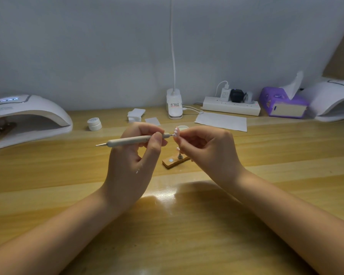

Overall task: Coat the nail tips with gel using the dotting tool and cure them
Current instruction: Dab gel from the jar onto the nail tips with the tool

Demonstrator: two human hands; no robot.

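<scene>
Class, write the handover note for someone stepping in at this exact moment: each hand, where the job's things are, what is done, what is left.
Left hand: grips the dotting tool, its tip at the nail tip.
Right hand: pinches that nail tip above the table.
Wooden holder lies below the hands, another tip standing on it.
Left curing lamp holds a second holder inside; whether those tips are finished cannot be told.
Gel jar stands closed beside it.
Left: finish coating this tip, coat the rest, cure.

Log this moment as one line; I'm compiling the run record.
step: gel coating | left hand: holds dotting tool | right hand: pinches nail tip | tool end at tip | curing: not yet
</scene>
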